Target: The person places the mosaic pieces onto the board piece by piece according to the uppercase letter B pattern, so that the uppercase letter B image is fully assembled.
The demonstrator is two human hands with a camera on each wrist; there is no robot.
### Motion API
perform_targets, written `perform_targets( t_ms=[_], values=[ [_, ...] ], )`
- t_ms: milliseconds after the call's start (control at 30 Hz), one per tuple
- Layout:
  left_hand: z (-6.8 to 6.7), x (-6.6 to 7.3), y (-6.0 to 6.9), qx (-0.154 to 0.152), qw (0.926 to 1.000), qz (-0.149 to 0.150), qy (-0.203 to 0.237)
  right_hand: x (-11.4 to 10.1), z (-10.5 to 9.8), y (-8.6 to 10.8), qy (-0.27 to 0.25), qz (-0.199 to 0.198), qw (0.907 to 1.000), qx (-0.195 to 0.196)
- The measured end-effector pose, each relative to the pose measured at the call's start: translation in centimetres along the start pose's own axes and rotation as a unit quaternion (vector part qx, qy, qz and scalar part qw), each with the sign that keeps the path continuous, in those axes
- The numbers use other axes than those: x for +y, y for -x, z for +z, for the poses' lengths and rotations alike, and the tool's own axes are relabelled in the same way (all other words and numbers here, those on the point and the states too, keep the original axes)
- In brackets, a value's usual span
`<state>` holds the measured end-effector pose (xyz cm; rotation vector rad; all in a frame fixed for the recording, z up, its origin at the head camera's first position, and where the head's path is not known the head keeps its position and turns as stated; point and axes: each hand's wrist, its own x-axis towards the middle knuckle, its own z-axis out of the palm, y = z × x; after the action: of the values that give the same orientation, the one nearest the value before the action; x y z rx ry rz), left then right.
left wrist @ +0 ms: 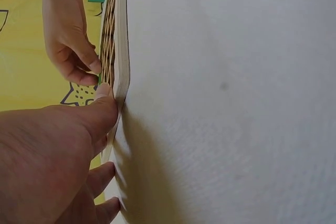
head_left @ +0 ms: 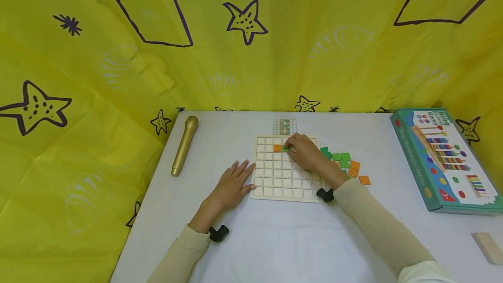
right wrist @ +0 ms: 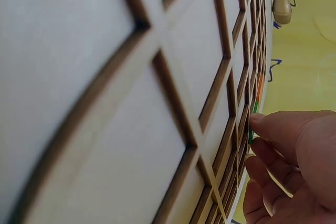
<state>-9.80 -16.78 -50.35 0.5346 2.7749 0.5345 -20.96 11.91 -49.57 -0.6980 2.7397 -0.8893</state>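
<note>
From where I stand, the right hand (head_left: 303, 150) hides several upper squares of the board (head_left: 267, 182) and part of the green tile (head_left: 286, 148) in its fingers; the forearm (head_left: 331, 174) partly covers the loose tiles (head_left: 345, 157). The little card's (head_left: 284, 125) pattern is too small to read. The wooden block (head_left: 487, 247) and left sleeve (head_left: 178, 254) run out of sight.

At lower right, the right hand (right wrist: 296, 153) pinches a green tile (right wrist: 251, 137) at the gridded board (right wrist: 144, 100) — an orange tile (right wrist: 260, 85) just above, a gold cylinder (right wrist: 282, 6) at upper right.
</note>
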Motion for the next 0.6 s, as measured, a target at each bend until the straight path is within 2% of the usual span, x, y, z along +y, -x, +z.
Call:
perform_targets(
  t_ms=[267,467,600],
  values=[
    [0.0,-0.1,0.0,0.0,1.0,0.0,0.004,1.1,-0.4,0.3,-0.007,0.006,0.9999,0.007],
    [0.2,-0.1,0.0,0.002,1.0,0.004,0.003,3.2,-2.9,1.6,-0.034,0.072,0.9968,0.013],
    [0.1,0.0,0.1,0.004,1.0,-0.001,0.004,4.7,-5.0,2.7,-0.029,0.115,0.9929,0.011]
  ],
)
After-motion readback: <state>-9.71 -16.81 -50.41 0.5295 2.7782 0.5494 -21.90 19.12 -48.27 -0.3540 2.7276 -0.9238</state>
